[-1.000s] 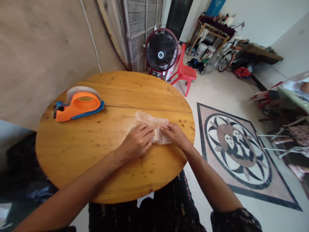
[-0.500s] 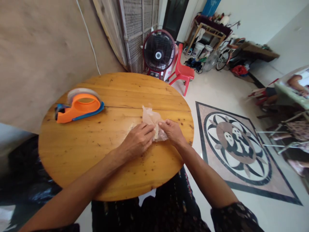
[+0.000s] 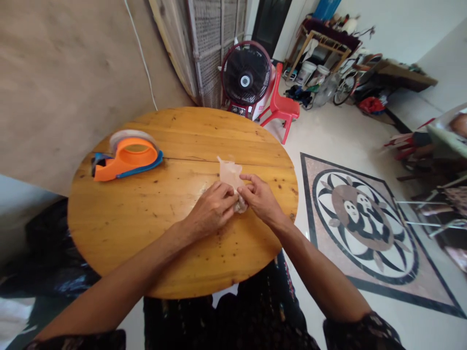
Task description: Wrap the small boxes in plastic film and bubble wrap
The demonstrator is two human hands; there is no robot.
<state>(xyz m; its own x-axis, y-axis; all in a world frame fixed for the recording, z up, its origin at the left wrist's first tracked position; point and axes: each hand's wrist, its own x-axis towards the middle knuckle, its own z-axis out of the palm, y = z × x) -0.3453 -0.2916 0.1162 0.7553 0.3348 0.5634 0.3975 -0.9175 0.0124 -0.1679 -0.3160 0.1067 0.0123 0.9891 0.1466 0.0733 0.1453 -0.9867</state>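
Note:
A small, crumpled, see-through plastic bag (image 3: 229, 172) lies between my hands on the round wooden table (image 3: 146, 243). Its upper part is spread flat on the wood, and its lower part is bunched. My left hand (image 3: 215, 206) has its fingers curled and closed on the bag's lower left. From the right, my right hand (image 3: 260, 197) holds the bag's edge at the thumb, with the index finger reaching forward over it. What the bunched part contains, if anything, is hidden by my fingers.
An orange and blue tape dispenser (image 3: 127, 158) with a roll of tape stands on the table's far left. Beyond the table are a round fan (image 3: 246, 73) and a red plastic chair (image 3: 282, 107). At the right edge, part of a person (image 3: 460, 124) shows by another table.
The bag's right side, earlier spread out under my right hand, is now folded in and looks narrower. My right index finger has stretched forward. The view has shifted slightly.

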